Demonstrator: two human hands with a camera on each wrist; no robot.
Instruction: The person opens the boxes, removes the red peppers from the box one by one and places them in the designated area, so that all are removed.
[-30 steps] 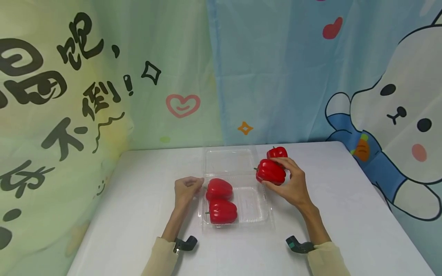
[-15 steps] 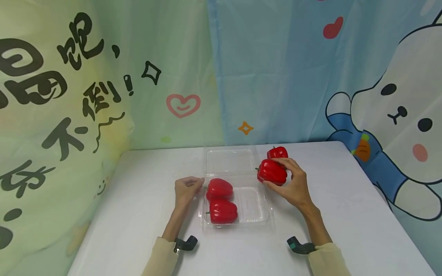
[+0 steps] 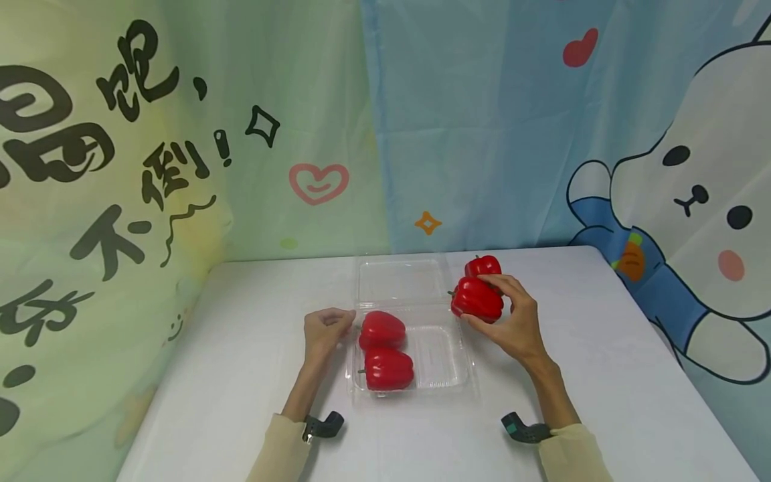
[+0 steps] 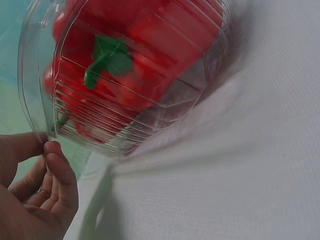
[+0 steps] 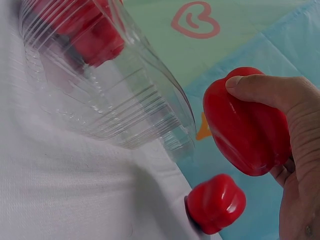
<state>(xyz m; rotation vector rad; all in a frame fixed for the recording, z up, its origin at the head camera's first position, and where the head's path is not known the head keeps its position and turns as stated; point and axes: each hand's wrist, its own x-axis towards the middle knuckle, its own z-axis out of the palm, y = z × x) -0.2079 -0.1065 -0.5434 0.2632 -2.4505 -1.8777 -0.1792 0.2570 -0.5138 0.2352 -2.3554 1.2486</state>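
My right hand [image 3: 517, 321] grips a red bell pepper [image 3: 478, 299] between thumb and fingers, and the right wrist view shows this pepper [image 5: 245, 122] held up off the table, to the right of the box. A clear plastic box [image 3: 442, 358] lies with its lid [image 3: 399, 281] folded open toward the back. Two more red bell peppers sit in its left half, one behind [image 3: 383, 331] and one in front [image 3: 388, 369]. The thumb and forefinger of my left hand [image 3: 326, 331] pinch the box's rim [image 4: 37, 120] at its left side.
Another red bell pepper [image 3: 482, 266] rests on the white table [image 3: 253, 375] behind the held one, near the far edge. A printed cloth backdrop [image 3: 446, 134] hangs behind the table. Each wrist wears a dark camera band [image 3: 325, 425].
My right hand has shifted very slightly to the right with the bell pepper in its grip. The left hand and the box have stayed in place.
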